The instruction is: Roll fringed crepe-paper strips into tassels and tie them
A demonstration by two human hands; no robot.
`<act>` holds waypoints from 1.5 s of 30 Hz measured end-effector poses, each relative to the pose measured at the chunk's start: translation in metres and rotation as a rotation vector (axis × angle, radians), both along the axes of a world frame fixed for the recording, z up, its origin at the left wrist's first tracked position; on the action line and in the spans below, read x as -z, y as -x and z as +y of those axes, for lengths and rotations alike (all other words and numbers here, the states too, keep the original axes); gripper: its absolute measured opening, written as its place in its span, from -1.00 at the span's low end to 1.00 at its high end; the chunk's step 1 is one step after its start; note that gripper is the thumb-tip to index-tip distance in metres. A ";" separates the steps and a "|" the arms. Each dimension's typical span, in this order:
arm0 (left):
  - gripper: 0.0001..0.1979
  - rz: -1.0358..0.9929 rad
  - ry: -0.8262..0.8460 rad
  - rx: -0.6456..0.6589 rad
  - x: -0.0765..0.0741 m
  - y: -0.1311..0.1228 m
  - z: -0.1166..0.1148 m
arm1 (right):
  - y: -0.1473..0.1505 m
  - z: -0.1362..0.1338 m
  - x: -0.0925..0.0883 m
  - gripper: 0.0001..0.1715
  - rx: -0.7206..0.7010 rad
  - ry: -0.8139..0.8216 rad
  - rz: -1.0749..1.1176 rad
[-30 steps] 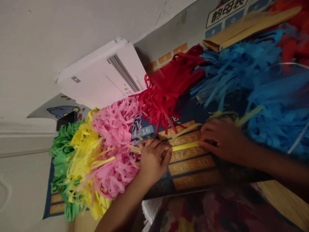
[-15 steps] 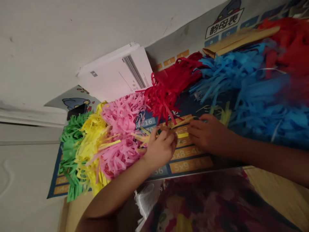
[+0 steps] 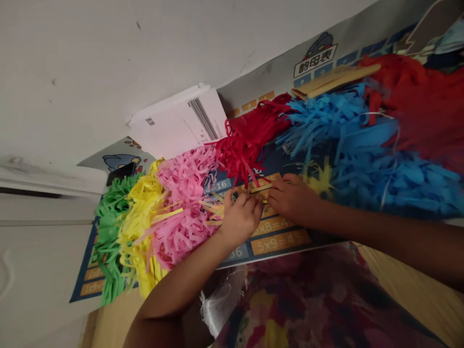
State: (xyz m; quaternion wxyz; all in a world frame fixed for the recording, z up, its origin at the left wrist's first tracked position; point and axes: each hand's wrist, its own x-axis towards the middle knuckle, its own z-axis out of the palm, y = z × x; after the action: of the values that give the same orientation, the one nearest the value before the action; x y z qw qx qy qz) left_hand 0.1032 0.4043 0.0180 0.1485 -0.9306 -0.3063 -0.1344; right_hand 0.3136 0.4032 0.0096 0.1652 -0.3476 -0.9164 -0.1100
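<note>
A thin bundle of yellow paper strips (image 3: 214,211) runs between my two hands, its fringed left end sticking out past the fingers. My left hand (image 3: 241,215) is closed around this bundle, fingers curled. On the other side, my right hand (image 3: 294,197) pinches the strips too, and a yellow fringe (image 3: 321,178) spreads beyond it. Both hands are low over a printed mat (image 3: 281,241) with multiplication sums, close together. Pink paper fringe (image 3: 184,237) lies just left of my left hand, and dark red fringe (image 3: 244,145) lies beyond both hands.
Green (image 3: 112,224) and yellow fringe (image 3: 141,232) lie at the left. Blue fringe (image 3: 366,140) and red fringe (image 3: 431,106) heap up at the right. A white stack with a barcode (image 3: 177,121) stands against the wall, and a brown paper piece (image 3: 337,81) rests behind the blue fringe.
The right hand has come closer to the left hand, shortening the stretch of yellow strips between them. The camera view has shifted a little.
</note>
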 end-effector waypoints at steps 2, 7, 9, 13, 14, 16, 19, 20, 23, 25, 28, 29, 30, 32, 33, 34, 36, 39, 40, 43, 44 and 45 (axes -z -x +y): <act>-0.92 -0.008 0.028 0.001 0.001 0.002 -0.004 | -0.004 -0.004 0.003 -0.71 -0.035 -0.052 -0.011; -0.96 -0.036 0.094 -0.007 0.005 0.008 -0.009 | -0.033 -0.015 0.010 -0.70 -0.034 -0.043 0.101; -0.94 -0.070 0.125 -0.026 0.006 0.009 -0.008 | -0.043 -0.016 0.013 -0.69 -0.006 0.020 0.172; -0.89 -0.083 0.191 -0.087 0.007 0.011 -0.003 | -0.051 -0.014 0.017 -0.71 0.086 0.240 0.293; -0.86 -0.077 0.214 -0.107 0.007 0.012 -0.002 | -0.052 -0.013 0.018 -0.71 0.092 0.282 0.318; -0.82 -0.067 0.259 -0.136 0.008 0.013 0.000 | -0.053 -0.012 0.020 -0.70 0.090 0.346 0.365; -0.81 -0.074 0.312 -0.153 0.009 0.015 0.001 | -0.054 -0.012 0.021 -0.65 0.127 0.410 0.384; -0.80 -0.079 0.333 -0.160 0.009 0.015 0.002 | -0.055 -0.011 0.022 -0.63 0.147 0.421 0.379; -0.80 -0.064 0.420 -0.208 0.006 0.014 0.005 | -0.054 -0.009 0.022 -0.64 0.199 0.435 0.352; -0.81 -0.061 0.484 -0.249 0.003 0.013 0.007 | -0.052 -0.007 0.021 -0.68 0.220 0.465 0.327; -0.87 -0.111 0.467 -0.221 0.001 0.013 0.007 | -0.045 -0.006 0.012 -0.77 0.266 0.478 0.229; -0.88 -0.127 0.417 -0.160 0.001 0.013 0.006 | -0.042 -0.007 0.008 -0.80 0.262 0.449 0.181; -0.86 -0.132 0.353 -0.089 0.001 0.013 0.004 | -0.039 -0.008 0.003 -0.81 0.236 0.397 0.141; -0.82 -0.106 0.236 0.033 0.002 0.012 0.000 | -0.033 -0.011 -0.005 -0.74 0.138 0.289 0.089; -0.80 -0.087 0.199 0.059 0.003 0.011 -0.002 | -0.031 -0.012 -0.008 -0.72 0.081 0.245 0.075; -0.79 -0.072 0.177 0.065 0.003 0.010 -0.004 | -0.029 -0.012 -0.010 -0.73 0.038 0.209 0.064; -0.79 -0.058 0.170 0.075 0.005 0.007 -0.005 | -0.025 -0.009 -0.010 -0.76 -0.020 0.149 0.015; -0.80 -0.041 0.182 0.105 0.012 0.002 -0.002 | -0.022 -0.002 -0.005 -0.74 -0.085 0.068 -0.069; -0.80 -0.020 0.185 0.107 0.013 0.000 0.000 | -0.020 -0.001 -0.005 -0.74 -0.088 0.048 -0.081; -0.81 0.018 0.165 0.087 0.007 -0.001 0.002 | -0.017 -0.007 -0.014 -0.73 -0.058 -0.011 -0.038; -0.81 -0.012 0.137 0.082 0.000 0.000 0.000 | -0.016 -0.014 -0.021 -0.74 -0.039 -0.017 0.003; -0.81 -0.070 0.100 0.084 -0.010 0.001 -0.005 | -0.015 -0.023 -0.029 -0.76 -0.023 -0.003 0.070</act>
State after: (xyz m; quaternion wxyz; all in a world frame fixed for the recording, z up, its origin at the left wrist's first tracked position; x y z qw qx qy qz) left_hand 0.1021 0.3994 0.0276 0.0854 -0.9436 -0.2782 -0.1577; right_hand 0.3287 0.3805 0.0383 0.1988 -0.3404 -0.9139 -0.0972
